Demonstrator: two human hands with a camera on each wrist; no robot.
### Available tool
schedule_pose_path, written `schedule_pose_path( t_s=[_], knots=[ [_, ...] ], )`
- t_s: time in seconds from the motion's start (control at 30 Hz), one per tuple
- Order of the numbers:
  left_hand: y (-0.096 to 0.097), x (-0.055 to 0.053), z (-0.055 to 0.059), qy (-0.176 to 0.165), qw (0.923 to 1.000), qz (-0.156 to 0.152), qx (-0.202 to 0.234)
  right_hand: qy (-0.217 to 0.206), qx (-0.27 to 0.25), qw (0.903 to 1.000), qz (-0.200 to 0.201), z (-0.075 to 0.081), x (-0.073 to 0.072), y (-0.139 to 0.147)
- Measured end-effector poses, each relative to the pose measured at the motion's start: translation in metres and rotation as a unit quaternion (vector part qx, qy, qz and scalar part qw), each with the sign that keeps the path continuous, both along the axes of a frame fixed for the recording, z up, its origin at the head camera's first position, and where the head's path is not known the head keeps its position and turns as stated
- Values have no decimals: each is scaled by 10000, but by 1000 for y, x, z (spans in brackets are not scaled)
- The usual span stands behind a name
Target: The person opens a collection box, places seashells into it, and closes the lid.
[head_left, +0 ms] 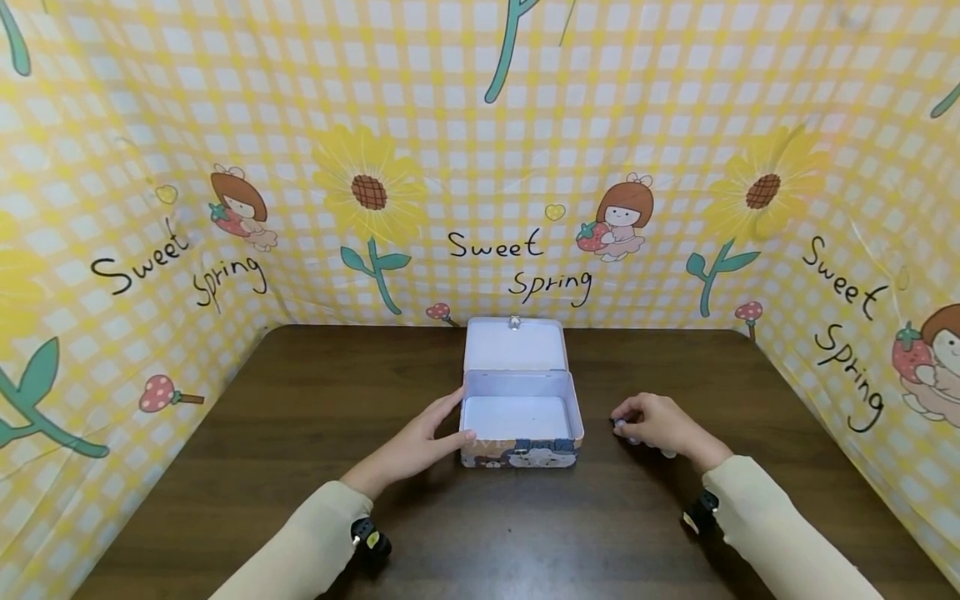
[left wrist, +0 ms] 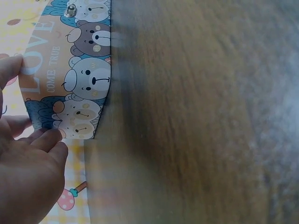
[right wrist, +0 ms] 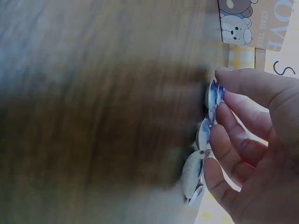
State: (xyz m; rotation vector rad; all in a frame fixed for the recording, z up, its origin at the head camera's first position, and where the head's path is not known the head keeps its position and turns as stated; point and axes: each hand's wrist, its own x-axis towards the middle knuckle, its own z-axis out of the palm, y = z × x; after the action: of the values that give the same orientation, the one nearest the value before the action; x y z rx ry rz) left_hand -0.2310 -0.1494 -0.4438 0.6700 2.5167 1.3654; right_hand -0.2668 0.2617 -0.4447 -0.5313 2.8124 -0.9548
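Observation:
An open rectangular tin box [head_left: 519,454] with a white inside stands on the table, its lid raised at the back. Printed bears cover its outside in the left wrist view. My left hand [head_left: 420,442] holds the box's left end, thumb at the front corner and fingers along the side. To the right of the box, my right hand [head_left: 660,425] is down at the table over several small seashells. In the right wrist view, thumb and fingers pinch a bluish-white shell [right wrist: 220,93]. A larger pale shell [right wrist: 190,175] lies under the other fingers.
The dark wooden table [head_left: 300,400] is bounded at the back and sides by a yellow checked cloth [head_left: 480,167] with printed flowers. A metal clasp [head_left: 514,322] sits on the lid's top edge. Each sleeve has a dark wrist camera [head_left: 369,537] strapped on.

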Motion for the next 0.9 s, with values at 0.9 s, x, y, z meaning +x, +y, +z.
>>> schedule_pose_path(
  t_s=[0.9],
  knots=[
    [0,0,0,-23,10000,65,11,1005,-371,9937,332,51,4,-22]
  ],
)
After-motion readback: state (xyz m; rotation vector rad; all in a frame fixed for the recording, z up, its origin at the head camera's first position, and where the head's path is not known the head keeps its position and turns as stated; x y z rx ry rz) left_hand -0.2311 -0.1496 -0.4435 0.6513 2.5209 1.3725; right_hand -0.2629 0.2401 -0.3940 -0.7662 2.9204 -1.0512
